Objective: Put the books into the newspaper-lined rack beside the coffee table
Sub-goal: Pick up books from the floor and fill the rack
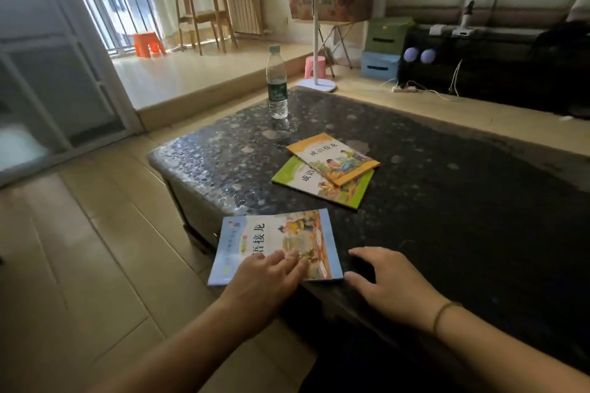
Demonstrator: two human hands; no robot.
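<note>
My left hand (268, 274): fingers straight, spread flat on blue book (277, 242), pressing cover, no curl. My right hand (383, 281): fingers relaxed, released, resting on dark stone coffee table (447, 201), thumb just beside book's right edge. Blue book overhangs table corner at 7 o'clock. Orange book (333, 158) overlaps green book (319, 183), mid-table, 12 o'clock from hands. Water bottle (277, 83) upright beyond, 11 o'clock.
</note>
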